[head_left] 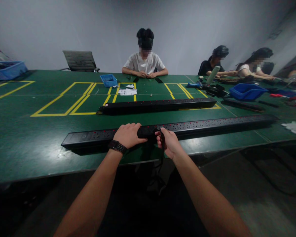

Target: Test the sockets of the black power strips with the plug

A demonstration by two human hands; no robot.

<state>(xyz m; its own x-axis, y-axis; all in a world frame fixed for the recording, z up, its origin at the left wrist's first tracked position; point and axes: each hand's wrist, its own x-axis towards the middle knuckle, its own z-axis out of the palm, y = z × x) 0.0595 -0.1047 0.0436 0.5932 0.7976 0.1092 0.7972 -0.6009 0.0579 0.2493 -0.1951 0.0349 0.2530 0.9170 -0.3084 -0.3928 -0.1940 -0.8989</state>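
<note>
A long black power strip [199, 125] with rows of sockets and small red parts lies along the near edge of the green table. My left hand [128, 135], with a dark watch at the wrist, is wrapped over the strip left of its middle and grips it. Close by on the right, my right hand [169, 141] is closed on a black cable [162, 140] at the strip's near side. The cable hangs down past the table edge. Whether a plug sits in a socket there is hidden by the fingers.
Beyond lies a second black power strip [148, 106]. Farther off are a small blue bin [109, 80], papers [128, 90], a larger blue bin [248, 91] and a white glove [294, 128]. A person [145, 62] sits opposite; others work at the right.
</note>
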